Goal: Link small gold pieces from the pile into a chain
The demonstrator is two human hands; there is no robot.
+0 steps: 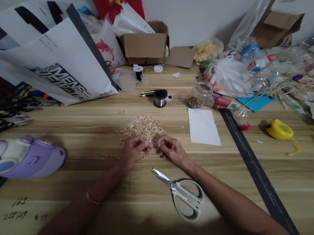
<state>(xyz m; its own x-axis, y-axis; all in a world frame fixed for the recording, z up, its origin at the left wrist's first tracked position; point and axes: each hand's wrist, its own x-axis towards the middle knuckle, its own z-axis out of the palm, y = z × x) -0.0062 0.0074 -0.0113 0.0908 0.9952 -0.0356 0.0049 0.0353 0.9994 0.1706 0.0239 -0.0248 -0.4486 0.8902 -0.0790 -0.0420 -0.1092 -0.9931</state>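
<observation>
Bead pile at the near-edge fingertips of both hands

Gold and clear, the bead pile [141, 125] lies loose on the wooden table [144, 205]. At its near edge, the left hand [136, 147] has thumb and forefinger drawn close together, beside a short gold strand [142, 156]; whether they pinch anything is too small to tell. Just right of the pile's near side, the right hand [170, 148] is curled with a narrow grip, its contents unclear. Both hands hide part of the pile's near border.

Nearer than the pile and to its right, scissors [174, 186] lie beside the right forearm. Beyond the pile stand a wire spool [160, 100] and a yellow-and-black cutter [148, 92]. Right of it lies white paper [204, 127], with a bead jar [197, 100] behind; farther right sits a yellow tape measure [280, 129]. Left of it are a purple-and-white bottle [42, 160] and a large paper bag [66, 56].
</observation>
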